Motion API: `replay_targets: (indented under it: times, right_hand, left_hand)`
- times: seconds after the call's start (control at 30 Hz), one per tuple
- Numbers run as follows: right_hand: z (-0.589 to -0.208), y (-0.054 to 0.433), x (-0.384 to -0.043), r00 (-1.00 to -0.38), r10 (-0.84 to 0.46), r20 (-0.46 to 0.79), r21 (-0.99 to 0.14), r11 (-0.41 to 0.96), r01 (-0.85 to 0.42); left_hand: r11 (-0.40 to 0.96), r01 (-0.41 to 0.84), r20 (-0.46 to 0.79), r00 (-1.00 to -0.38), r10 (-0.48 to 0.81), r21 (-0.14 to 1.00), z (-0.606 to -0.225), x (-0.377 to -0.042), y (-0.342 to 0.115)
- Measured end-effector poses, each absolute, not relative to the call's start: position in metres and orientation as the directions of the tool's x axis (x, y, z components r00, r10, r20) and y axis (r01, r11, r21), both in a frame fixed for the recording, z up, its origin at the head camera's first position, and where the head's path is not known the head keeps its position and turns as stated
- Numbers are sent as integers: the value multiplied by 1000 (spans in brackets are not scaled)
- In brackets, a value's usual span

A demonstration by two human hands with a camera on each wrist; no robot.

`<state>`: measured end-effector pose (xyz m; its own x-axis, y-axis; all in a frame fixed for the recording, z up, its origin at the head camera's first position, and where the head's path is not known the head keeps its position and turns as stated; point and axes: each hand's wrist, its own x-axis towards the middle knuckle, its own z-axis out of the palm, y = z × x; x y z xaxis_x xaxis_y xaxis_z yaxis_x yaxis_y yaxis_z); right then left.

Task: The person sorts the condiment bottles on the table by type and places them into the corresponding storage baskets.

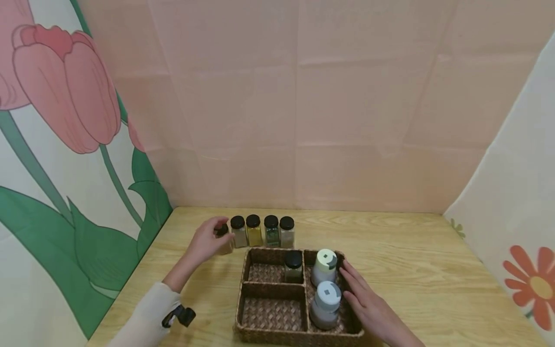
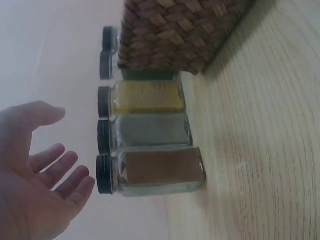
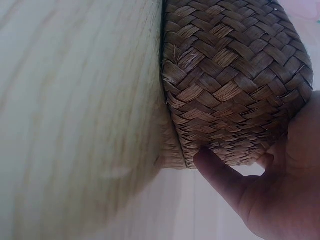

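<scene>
In the head view my left hand (image 1: 209, 243) is at the leftmost spice jar (image 1: 225, 246), its fingers spread around the black lid. In the left wrist view this jar of brown powder (image 2: 162, 167) stands upright, and a gap shows between its lid and the loosely bent fingers. My right hand (image 1: 368, 303) rests against the right side of a woven basket (image 1: 270, 283), fingers mostly straight. The right wrist view shows a digit touching the woven wall (image 3: 235, 85); other fingers are partly hidden. A black-lidded jar (image 1: 293, 270) stands in the basket's back left compartment.
Right of the brown jar stand several more jars, including a yellow one (image 1: 254, 233) and a green one (image 1: 271, 233). Two pale-lidded containers, one behind (image 1: 325, 265) and one in front (image 1: 326, 303), share the basket's right compartment. A wooden table (image 1: 416, 260) carries everything.
</scene>
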<state>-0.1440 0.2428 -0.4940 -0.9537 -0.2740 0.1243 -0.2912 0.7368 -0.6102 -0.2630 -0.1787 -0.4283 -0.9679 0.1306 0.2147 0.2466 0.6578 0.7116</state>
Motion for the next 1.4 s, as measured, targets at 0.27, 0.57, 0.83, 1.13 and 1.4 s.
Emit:
replay_targets:
  times: [0.27,0.57,0.83,1.13,1.4]
  right_hand:
    - [-491,242,-142,-956,-273,107,-621,732,-279]
    - [-491,242,-142,-955,-270,125,-611,737,-288]
    - [-492,241,-143,-955,-268,130,-604,742,-291]
    - [-493,241,-143,-957,-264,120,-605,744,-282]
    - [-495,242,-144,-958,-258,122,-606,745,-278]
  left_hand:
    - [674,249,237,-965,111,696,-434,-270,-190]
    - [656,219,207,-974,96,723,-437,-273,-199]
    - [646,204,189,-978,93,736,-445,-279,-202]
    - [634,180,169,-982,79,752,-453,-287,-200]
    - [629,153,155,-987,52,762,-462,-293,-202]
